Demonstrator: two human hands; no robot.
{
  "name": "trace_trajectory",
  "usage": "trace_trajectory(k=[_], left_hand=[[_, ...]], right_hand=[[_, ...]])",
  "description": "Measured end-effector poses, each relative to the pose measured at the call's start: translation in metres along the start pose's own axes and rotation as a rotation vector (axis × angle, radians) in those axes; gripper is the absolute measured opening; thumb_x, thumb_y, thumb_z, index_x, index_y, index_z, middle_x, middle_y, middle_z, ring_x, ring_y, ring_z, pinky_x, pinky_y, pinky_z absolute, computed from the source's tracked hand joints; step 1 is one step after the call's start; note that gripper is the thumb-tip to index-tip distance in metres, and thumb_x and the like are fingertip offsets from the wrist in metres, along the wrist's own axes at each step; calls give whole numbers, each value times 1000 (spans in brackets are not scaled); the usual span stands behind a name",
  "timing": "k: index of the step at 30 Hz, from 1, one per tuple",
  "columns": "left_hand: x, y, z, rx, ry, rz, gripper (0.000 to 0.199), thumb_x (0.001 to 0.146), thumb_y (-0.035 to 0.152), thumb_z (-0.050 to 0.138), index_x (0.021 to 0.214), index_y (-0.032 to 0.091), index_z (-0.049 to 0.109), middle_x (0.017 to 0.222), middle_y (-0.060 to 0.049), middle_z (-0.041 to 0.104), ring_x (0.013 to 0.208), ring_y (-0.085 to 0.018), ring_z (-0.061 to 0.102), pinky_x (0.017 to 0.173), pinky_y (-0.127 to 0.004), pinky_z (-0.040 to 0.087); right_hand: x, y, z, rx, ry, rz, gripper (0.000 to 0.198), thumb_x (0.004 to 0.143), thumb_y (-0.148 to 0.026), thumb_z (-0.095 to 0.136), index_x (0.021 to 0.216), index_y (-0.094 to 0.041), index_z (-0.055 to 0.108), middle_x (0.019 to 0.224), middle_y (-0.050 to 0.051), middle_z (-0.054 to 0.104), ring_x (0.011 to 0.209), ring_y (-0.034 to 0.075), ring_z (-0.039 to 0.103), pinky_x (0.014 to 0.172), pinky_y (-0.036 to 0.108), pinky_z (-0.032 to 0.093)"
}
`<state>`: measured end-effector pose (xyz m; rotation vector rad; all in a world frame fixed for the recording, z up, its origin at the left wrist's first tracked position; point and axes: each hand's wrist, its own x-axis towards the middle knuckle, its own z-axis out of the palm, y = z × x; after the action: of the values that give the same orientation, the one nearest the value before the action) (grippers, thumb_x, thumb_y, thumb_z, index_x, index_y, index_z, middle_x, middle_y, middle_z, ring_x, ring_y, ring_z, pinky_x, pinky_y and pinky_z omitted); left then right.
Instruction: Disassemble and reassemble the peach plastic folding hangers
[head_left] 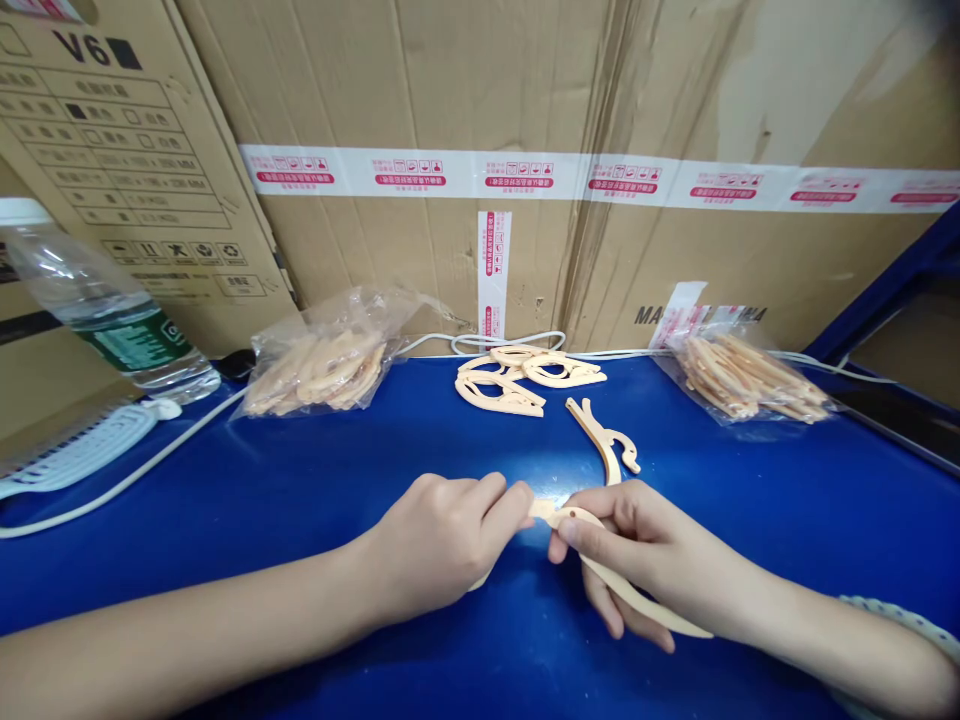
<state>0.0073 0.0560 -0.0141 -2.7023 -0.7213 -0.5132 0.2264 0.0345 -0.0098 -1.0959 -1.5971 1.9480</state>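
My left hand point(457, 535) is closed around a pale wooden piece point(541, 509), mostly hidden by the fingers. My right hand point(637, 550) pinches the holed end of a curved wooden hanger arm point(652, 603) between thumb and fingers. The two pieces meet between my hands, but I cannot tell how they are joined. Just beyond my right hand lie loose wooden hanger parts point(604, 445), one with a hook. Several folded wooden hangers point(499, 392) lie in a pile farther back on the blue table point(360, 640).
Clear bags of wooden parts stand at the back left point(322, 365) and back right point(750, 375). A water bottle point(135, 335), a light-blue hairbrush point(90, 450) and a white cable point(142, 475) are at the left. Cardboard boxes point(420, 90) form the back edge.
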Motion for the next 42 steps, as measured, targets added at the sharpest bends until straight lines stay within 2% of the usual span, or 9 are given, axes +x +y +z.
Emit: trace_trajectory(k=[5, 9, 14, 19, 25, 31, 35, 39, 42], left_hand=[[1, 3, -3, -22, -91, -37, 43, 102, 24, 26, 83, 15, 64, 59, -3, 56, 47, -15, 47, 44, -30, 17], [0, 3, -1, -264, -168, -179, 36, 101, 24, 29, 82, 16, 58, 57, -1, 52, 45, -13, 43, 46, -28, 19], [7, -3, -3, -693, -14, -467, 32, 100, 31, 36, 85, 17, 60, 64, 2, 52, 54, -12, 48, 55, -24, 33], [14, -16, 1, -1281, 43, -965, 27, 94, 42, 48, 94, 18, 61, 56, 8, 38, 40, -7, 31, 40, -19, 26], [17, -26, 4, -1658, 391, -1203, 11, 89, 21, 57, 98, 15, 57, 71, 2, 56, 51, -8, 51, 49, -19, 45], [15, -21, 3, -1639, 578, -1272, 6, 94, 11, 48, 98, 15, 51, 84, -2, 66, 74, -14, 68, 77, -29, 54], [13, -17, 4, -1613, 533, -1182, 7, 94, 17, 52, 101, 17, 50, 88, -3, 68, 83, -16, 67, 79, -29, 51], [10, -15, 5, -1515, 445, -1070, 13, 92, 24, 58, 101, 17, 51, 94, -4, 70, 84, -13, 62, 77, -25, 49], [8, -12, 7, -1535, 388, -990, 18, 90, 28, 62, 99, 18, 50, 95, -3, 71, 78, -11, 61, 78, -26, 49]], right_hand=[[-5, -5, 5, -204, 105, -72, 46, 92, -62, 44, 84, -18, 55, 46, -4, 53, 27, 6, 36, 30, 17, 24], [-11, -4, 11, -604, 216, -351, 39, 98, -44, 42, 71, -19, 54, 55, 0, 54, 41, 9, 47, 42, 22, 33], [-17, -21, -1, -599, 331, -408, 40, 100, -41, 43, 72, -18, 60, 57, 0, 58, 47, 10, 51, 47, 22, 37], [-25, -49, -57, -866, 649, -698, 19, 93, -35, 58, 90, -23, 72, 90, 6, 66, 79, 19, 61, 66, 29, 49], [-10, -33, -100, -1192, 538, -727, 24, 92, -17, 51, 99, -21, 74, 97, 8, 65, 87, 20, 64, 74, 33, 53], [1, -17, -115, -1313, 374, -591, 35, 84, 0, 45, 99, -17, 72, 101, 9, 67, 89, 19, 66, 79, 30, 54], [0, -19, -117, -1355, 387, -572, 38, 82, 3, 40, 96, -17, 69, 101, 9, 67, 93, 21, 66, 81, 34, 54], [-4, -22, -81, -1352, 466, -746, 33, 91, -3, 41, 113, -14, 62, 114, 13, 64, 107, 23, 59, 90, 38, 51], [-7, -21, -39, -1384, 320, -898, 32, 95, -9, 46, 125, -12, 56, 120, 13, 63, 113, 24, 55, 96, 40, 47]])
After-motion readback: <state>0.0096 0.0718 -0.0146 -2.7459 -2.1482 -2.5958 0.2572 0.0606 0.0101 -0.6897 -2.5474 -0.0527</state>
